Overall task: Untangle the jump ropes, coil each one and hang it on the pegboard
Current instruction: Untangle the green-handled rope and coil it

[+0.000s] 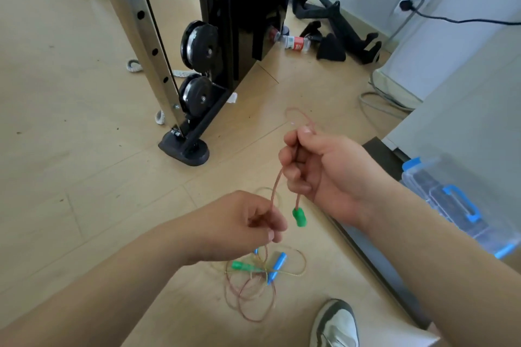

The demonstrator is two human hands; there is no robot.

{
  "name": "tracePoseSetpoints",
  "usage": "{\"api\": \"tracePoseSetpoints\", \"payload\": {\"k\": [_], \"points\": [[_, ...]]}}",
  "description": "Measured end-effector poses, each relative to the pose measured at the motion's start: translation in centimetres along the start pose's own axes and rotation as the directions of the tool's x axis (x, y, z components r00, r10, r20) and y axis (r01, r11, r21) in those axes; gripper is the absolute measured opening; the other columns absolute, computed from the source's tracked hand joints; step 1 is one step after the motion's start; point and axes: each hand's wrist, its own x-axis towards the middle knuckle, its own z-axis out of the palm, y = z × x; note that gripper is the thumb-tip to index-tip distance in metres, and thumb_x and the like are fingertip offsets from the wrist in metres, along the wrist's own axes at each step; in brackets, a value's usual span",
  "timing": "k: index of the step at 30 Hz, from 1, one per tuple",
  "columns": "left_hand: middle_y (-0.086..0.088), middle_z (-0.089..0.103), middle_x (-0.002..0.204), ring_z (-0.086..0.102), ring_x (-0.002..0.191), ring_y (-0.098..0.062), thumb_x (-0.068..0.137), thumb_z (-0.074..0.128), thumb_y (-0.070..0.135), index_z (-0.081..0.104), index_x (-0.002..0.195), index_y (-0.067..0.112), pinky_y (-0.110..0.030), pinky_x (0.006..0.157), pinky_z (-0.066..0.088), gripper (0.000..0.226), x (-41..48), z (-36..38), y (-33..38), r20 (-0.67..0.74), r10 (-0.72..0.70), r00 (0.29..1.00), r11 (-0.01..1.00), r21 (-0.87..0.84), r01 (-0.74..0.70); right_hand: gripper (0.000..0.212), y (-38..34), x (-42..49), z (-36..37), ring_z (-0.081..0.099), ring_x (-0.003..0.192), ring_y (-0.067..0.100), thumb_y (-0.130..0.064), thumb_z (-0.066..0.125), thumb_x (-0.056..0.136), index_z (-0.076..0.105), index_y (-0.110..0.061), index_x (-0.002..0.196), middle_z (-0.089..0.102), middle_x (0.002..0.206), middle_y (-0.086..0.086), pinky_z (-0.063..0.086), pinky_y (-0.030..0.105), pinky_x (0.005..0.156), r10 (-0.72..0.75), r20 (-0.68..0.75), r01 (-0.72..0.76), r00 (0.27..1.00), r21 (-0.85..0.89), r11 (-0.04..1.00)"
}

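Head-down view over a wooden floor (pixel 84 177). Right grip (pixel 318 169) clenched around a thin pink jump rope (pixel 277 180), a small loop poking out above the fist, a green handle (pixel 299 217) dangling just below it. Left grip (pixel 242 222), lower and to the left of the right one, pinching the same rope between thumb and fingertips. Directly below both grips, on the floor, a loose tangle (pixel 253 293) of pink and yellowish cord with a second green handle (pixel 239 265) and a blue handle (pixel 277 263). No pegboard in sight. Likely step: drawing the pink rope free of the tangle. Best done with a firm right grip, feeding cord slowly through the left pinch, lifting rather than yanking, and shaking out any snag before a knot tightens.
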Motion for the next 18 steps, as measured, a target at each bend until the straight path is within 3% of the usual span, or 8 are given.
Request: {"api": "tracePoseSetpoints", "payload": {"k": [2, 4, 7, 9, 11, 13, 15, 18], "points": [[0.007, 0.076, 0.09, 0.069, 0.08, -0.004, 0.097, 0.062, 0.021, 0.076, 0.098, 0.026, -0.016, 0.071, 0.054, 0.015, 0.1, -0.1, -0.3, -0.048, -0.005, 0.999, 0.98, 0.197, 0.014, 0.028, -0.4, 0.1, -0.4, 0.047, 0.052, 0.016, -0.024, 0.037, 0.11, 0.055, -0.014, 0.091, 0.061, 0.07, 0.006, 0.029, 0.025, 0.047, -0.018, -0.026, 0.02, 1.0, 0.081, 0.997], [0.0, 0.077, 0.088, 0.073, 0.086, -0.02, 0.1, 0.058, 0.025, 0.075, 0.095, 0.022, -0.033, 0.081, 0.061, 0.018, 0.2, -0.5, -0.3, -0.127, -0.012, 0.992, 0.974, 0.224, 0.041, 0.029, -0.7, 0.2, -1.2, 0.048, 0.053, 0.015, -0.024, 0.037, 0.11, 0.058, -0.014, 0.094, 0.066, 0.075, 0.006, 0.03, 0.025, 0.047, -0.05, -0.077, 0.06, 0.996, 0.137, 0.989], [-0.01, 0.079, 0.089, 0.077, 0.086, -0.029, 0.106, 0.051, 0.016, 0.07, 0.103, 0.01, -0.042, 0.081, 0.064, 0.021, -0.4, -1.1, 0.8, -0.236, -0.064, 0.97, 0.975, -0.221, 0.01, 0.032, -0.2, 0.4, -2.0, 0.058, 0.058, 0.016, -0.025, 0.038, 0.111, 0.063, -0.005, 0.114, 0.077, 0.107, 0.01, 0.035, 0.028, 0.052, -0.072, -0.151, 0.053, 0.986, -0.125, 0.991], [-0.019, 0.078, 0.095, 0.077, 0.09, -0.036, 0.108, 0.048, 0.015, 0.066, 0.109, 0.002, -0.041, 0.079, 0.065, 0.022, -1.0, -1.5, 1.8, -0.261, -0.062, 0.963, 0.829, -0.552, -0.096, 0.027, 1.0, 0.1, -1.5, 0.063, 0.058, 0.019, -0.021, 0.045, 0.109, 0.064, -0.004, 0.117, 0.076, 0.111, 0.012, 0.035, 0.032, 0.052, -0.029, -0.121, -0.022, 0.992, -0.4, 0.916], [-0.02, 0.077, 0.098, 0.077, 0.088, -0.038, 0.109, 0.046, 0.015, 0.063, 0.112, -0.001, -0.041, 0.08, 0.065, 0.023, -1.2, -2.1, 2.2, -0.303, -0.039, 0.952, 0.659, -0.724, -0.204, 0.027, 2.1, -0.5, -0.6, 0.066, 0.062, 0.024, -0.02, 0.042, 0.111, 0.064, -0.005, 0.114, 0.076, 0.102, 0.015, 0.031, 0.034, 0.052, 0.094, 0.036, -0.06, 0.995, -0.532, 0.844], [-0.017, 0.077, 0.095, 0.077, 0.079, -0.031, 0.108, 0.046, 0.015, 0.062, 0.116, -0.001, -0.036, 0.073, 0.066, 0.023, -1.4, -2.7, 2.3, -0.361, -0.054, 0.931, 0.543, -0.793, -0.276, 0.036, 2.4, -0.9, 0.1, 0.065, 0.07, 0.027, -0.027, 0.034, 0.113, 0.062, -0.007, 0.122, 0.076, 0.105, 0.021, 0.03, 0.033, 0.054, 0.156, 0.193, -0.027, 0.969, -0.544, 0.839], [-0.017, 0.076, 0.094, 0.078, 0.079, -0.026, 0.109, 0.045, 0.014, 0.062, 0.119, -0.001, -0.03, 0.068, 0.065, 0.025, -1.5, -3.6, 2.2, -0.419, -0.077, 0.905, 0.41, -0.84, -0.354, 0.038, 1.8, -0.9, 0.1, 0.062, 0.075, 0.026, -0.028, 0.034, 0.113, 0.063, -0.005, 0.122, 0.076, 0.106, 0.02, 0.03, 0.032, 0.055, 0.119, 0.232, 0.027, 0.965, -0.543, 0.839], [-0.017, 0.077, 0.101, 0.078, 0.091, -0.025, 0.109, 0.045, 0.019, 0.064, 0.117, 0.001, -0.028, 0.071, 0.064, 0.027, -1.7, -5.1, 1.8, -0.505, -0.083, 0.859, 0.262, -0.843, -0.47, 0.033, 1.8, -0.9, 0.0, 0.062, 0.076, 0.019, -0.025, 0.039, 0.111, 0.069, -0.011, 0.105, 0.077, 0.096, 0.007, 0.036, 0.024, 0.055, 0.078, 0.167, 0.089, 0.983, -0.802, 0.591]]}}
